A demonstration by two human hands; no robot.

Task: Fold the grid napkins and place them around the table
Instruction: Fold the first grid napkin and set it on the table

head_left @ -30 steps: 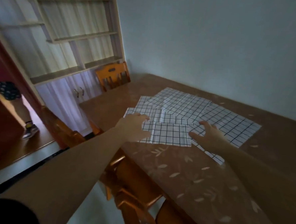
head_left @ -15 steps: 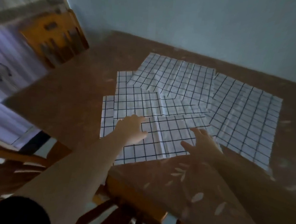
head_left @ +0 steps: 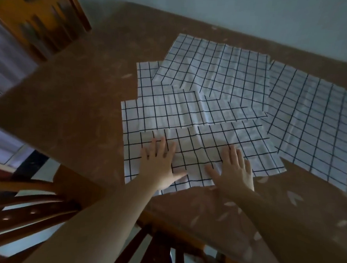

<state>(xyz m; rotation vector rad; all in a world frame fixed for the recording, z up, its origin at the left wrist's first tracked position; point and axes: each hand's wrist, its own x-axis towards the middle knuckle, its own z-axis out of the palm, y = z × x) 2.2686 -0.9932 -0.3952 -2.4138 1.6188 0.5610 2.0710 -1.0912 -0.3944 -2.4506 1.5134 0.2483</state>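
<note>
Pressing both palms flat, you're pinning the nearest grid napkin [head_left: 197, 153] at the counter [head_left: 73, 96] edge: left hand [head_left: 158, 167] & right hand [head_left: 234, 171], each grip released, fingers straight. Nothing's looking folded or placed yet; approx. four more are lying overlapped beyond.

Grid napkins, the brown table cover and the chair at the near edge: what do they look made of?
White black-grid napkins: thin woven cloth, matte, going by the soft fold creases and the ripple between the left hand and right hand pressing flat on the nearest one. Brown leaf-print table cover: dull; cloth or vinyl, I cannot tell which. Orange-brown slatted chair: apparently varnished wood, with glossy highlights.
</note>
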